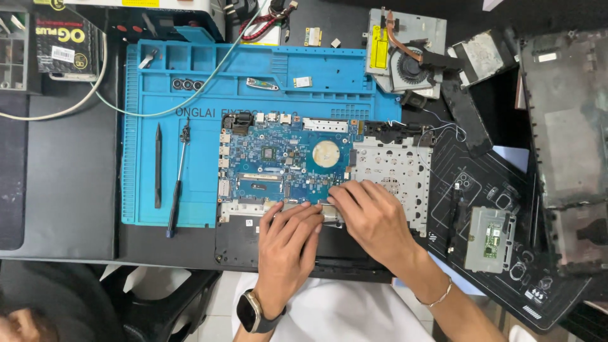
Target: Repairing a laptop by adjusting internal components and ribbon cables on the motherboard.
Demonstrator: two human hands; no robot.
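Both hands meet fingertip to fingertip: left hand (288,237) and right hand (373,218) press a silver strip (316,209), lying crosswise under them; blue motherboard (282,161) just beyond.

Bright, even light falls from overhead across the desk (63,190) — no hard-edged shadows anywhere, only soft, short ones tucked under the left hand (288,244) and the right hand (373,221). The blue work mat (196,120) shows saturated, evenly lit colour, and a pale sheen sits on the metal keyboard plate (396,168) and the grey panel (570,114) at right. Focus is sharp at centre, with fine detail legible on the circuit board (278,161); the frame's corners run darker and slightly softer — the lower left falls into murk. Straight edges stay nearly true, with little distortion.
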